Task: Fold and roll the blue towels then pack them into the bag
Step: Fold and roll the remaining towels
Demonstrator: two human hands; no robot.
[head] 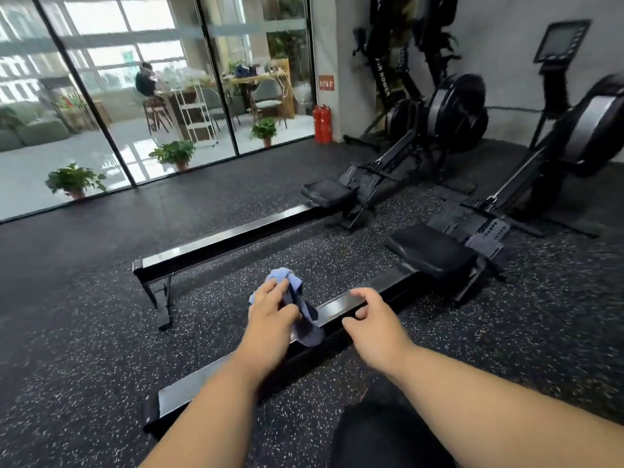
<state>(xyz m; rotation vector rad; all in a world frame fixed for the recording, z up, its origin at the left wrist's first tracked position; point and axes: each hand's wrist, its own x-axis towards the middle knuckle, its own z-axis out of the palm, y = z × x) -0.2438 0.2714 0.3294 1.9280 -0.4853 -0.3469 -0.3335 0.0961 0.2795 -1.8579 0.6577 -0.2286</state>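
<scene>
Clutching a bunched blue towel (297, 307) over the rower rail (341, 307), the left hand (270, 319) curls its fingers round it; the right hand (374, 324) hovers alongside, loosely curled, holding nothing. Folding looks barely begun; no bag shows.

We stand on a dark rubber floor (101, 332) flecked with white. Two black rowing machines lie across it — the near rowing machine (435, 251) and the far rowing machine (331, 194) — their flywheels at the right against a grey wall (506, 35). A glass wall (135, 96) at far left lets in daylight; beyond it we see potted plants (75, 180), tables and chairs. Red fire extinguishers (322, 123) stand by the corner.
</scene>
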